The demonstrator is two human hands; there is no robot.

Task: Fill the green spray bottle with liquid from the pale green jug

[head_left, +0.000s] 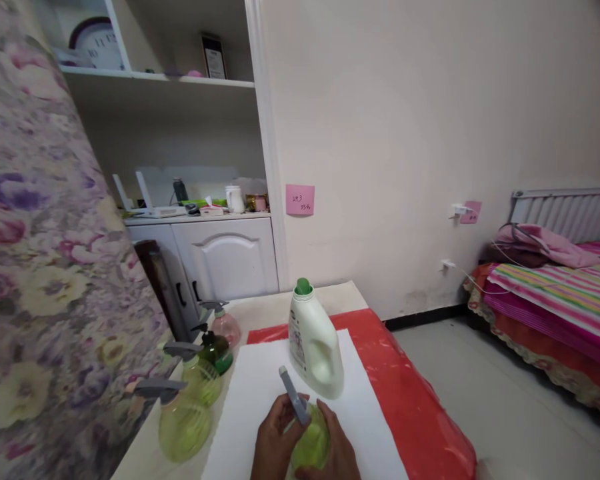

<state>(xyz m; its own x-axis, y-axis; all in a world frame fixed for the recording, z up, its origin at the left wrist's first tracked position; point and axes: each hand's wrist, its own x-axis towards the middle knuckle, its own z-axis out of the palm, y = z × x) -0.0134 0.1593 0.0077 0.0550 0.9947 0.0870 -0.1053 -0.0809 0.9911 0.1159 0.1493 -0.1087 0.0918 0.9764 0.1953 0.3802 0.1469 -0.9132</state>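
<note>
Low in the head view, both hands are on a yellow-green spray bottle (313,443). My left hand (276,437) grips its grey spray head (293,393), which tilts up and to the left. Around the right side of the round bottle body curls my right hand (339,447); part of the body is hidden behind the fingers. Just beyond the hands, a large pale green jug (316,343) stands upright on a white sheet (253,400), with green showing at its mouth. Whether the spray head sits fully on the bottle's neck is hidden by the fingers.
Along the table's left side stand two yellow-green spray bottles (185,427), a dark green pump bottle (217,352) and a pink spray bottle (227,327). A red cover (405,387) lies under the sheet. Floral curtain (55,267) borders the left; a bed (555,300) stands right.
</note>
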